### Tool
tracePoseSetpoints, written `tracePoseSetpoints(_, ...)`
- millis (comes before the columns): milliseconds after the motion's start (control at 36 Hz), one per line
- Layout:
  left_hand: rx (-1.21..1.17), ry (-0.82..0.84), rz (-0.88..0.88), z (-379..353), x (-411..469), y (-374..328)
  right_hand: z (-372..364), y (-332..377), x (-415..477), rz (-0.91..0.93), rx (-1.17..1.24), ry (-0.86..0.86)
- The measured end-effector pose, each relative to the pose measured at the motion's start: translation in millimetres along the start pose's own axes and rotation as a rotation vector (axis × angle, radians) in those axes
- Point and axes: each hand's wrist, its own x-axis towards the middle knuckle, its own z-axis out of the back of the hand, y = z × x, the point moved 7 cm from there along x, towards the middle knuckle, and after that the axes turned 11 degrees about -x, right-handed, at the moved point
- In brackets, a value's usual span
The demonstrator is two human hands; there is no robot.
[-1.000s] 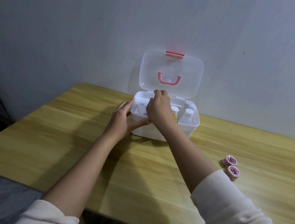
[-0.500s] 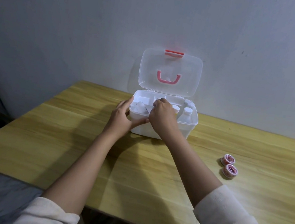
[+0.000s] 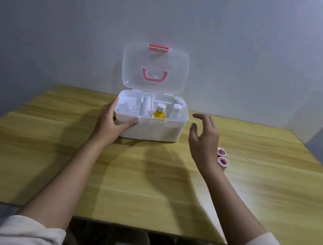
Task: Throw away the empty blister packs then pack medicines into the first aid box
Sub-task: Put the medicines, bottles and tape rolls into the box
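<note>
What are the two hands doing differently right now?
The left hand grips the near left corner of the first aid box, thumb along its front wall; the right hand touches nothing. The left hand's fingers curl around the box, while the right hand's fingers are spread open and empty. The left hand is at the box; the right hand is to the box's right, near two pink rolls. Both are bare, with pale sleeves.

L hand gripping open first aid box corner, R hand spread empty beside it, 2 tape rolls nearby
</note>
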Motion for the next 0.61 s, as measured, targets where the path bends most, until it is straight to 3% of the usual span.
tracePoseSetpoints(194, 0.02, -0.01, -0.033, -6, -5, -2, 18, -105, -36, -0.267, -0.427, 0.188)
tracePoseSetpoints(361, 0.039, -0.023, -0.05, -10, -7, -3, -3, -115, -32, -0.242, -0.335, 0.359)
tracePoseSetpoints(611, 0.02, -0.057, -0.043, -14, -13, -6, 3, -105, -11, -0.325, -0.029, 0.234)
